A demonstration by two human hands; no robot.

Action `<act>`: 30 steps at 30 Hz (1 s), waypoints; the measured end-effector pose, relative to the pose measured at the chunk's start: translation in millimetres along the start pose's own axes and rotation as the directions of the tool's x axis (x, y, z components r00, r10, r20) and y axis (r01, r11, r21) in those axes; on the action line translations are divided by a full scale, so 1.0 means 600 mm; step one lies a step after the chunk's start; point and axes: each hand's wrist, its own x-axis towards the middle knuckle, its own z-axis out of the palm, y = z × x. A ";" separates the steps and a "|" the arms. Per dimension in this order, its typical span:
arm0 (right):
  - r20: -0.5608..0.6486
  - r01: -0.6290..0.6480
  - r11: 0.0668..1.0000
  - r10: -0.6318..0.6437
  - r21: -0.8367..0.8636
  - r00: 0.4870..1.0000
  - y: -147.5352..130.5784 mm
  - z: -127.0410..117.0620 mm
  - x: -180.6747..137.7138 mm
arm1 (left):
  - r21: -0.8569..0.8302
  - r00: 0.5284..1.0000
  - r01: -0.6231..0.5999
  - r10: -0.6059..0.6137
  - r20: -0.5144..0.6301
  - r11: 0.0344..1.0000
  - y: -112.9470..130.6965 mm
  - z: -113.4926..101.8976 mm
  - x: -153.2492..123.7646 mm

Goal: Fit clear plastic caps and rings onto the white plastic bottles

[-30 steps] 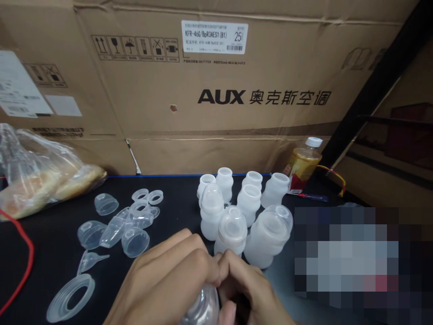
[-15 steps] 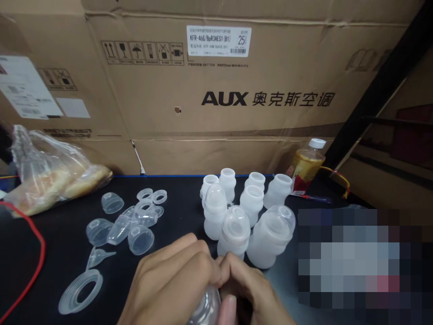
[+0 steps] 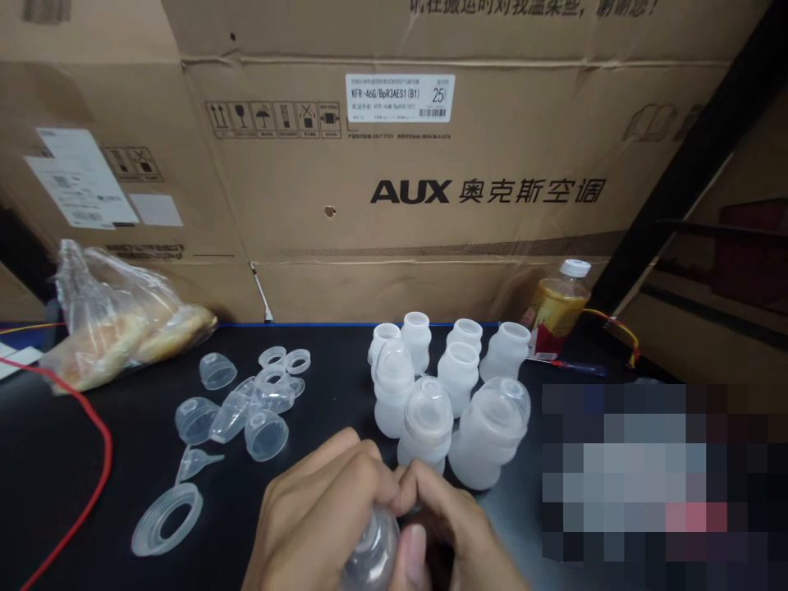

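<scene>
My left hand [image 3: 313, 509] and my right hand [image 3: 455, 533] are pressed together at the bottom edge, both curled round a clear domed plastic cap [image 3: 371, 554]; what lies under it is hidden. Just beyond my fingers stands a cluster of several translucent white bottles [image 3: 452, 377], some capped with clear domes. To the left lie loose clear caps [image 3: 266, 433], small rings [image 3: 296, 360], a small funnel-shaped teat [image 3: 195, 464] and a large threaded ring [image 3: 167, 519].
A black table top [image 3: 92, 492] carries everything. Large cardboard boxes [image 3: 431, 189] wall off the back. A plastic bag with bread [image 3: 116, 328] lies at left, a red cable [image 3: 92, 484] curves beside it, and a drink bottle [image 3: 557, 308] stands at right.
The view has shifted, so the objects sit further right and lower in the frame. My hands stay clasped on the clear cap with little change.
</scene>
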 end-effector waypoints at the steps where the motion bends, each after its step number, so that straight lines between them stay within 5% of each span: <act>1: 0.005 -0.010 1.000 0.010 0.003 1.000 -0.004 0.001 0.001 | 0.006 1.000 0.003 -0.003 -0.014 1.000 0.001 0.001 -0.001; 18: 0.005 -0.037 0.979 0.037 0.201 0.999 -0.004 0.011 0.001 | -0.026 0.982 0.145 -0.147 -0.119 0.989 0.017 0.021 -0.026; 24: 0.018 -0.182 0.969 0.181 0.166 0.983 -0.002 0.015 0.002 | -0.029 0.960 0.249 -0.251 -0.124 0.968 0.022 0.024 -0.037; 30: 0.009 -0.195 0.961 0.197 0.198 0.980 -0.003 0.016 0.006 | -0.031 0.948 0.276 -0.277 -0.158 0.961 0.034 0.027 -0.031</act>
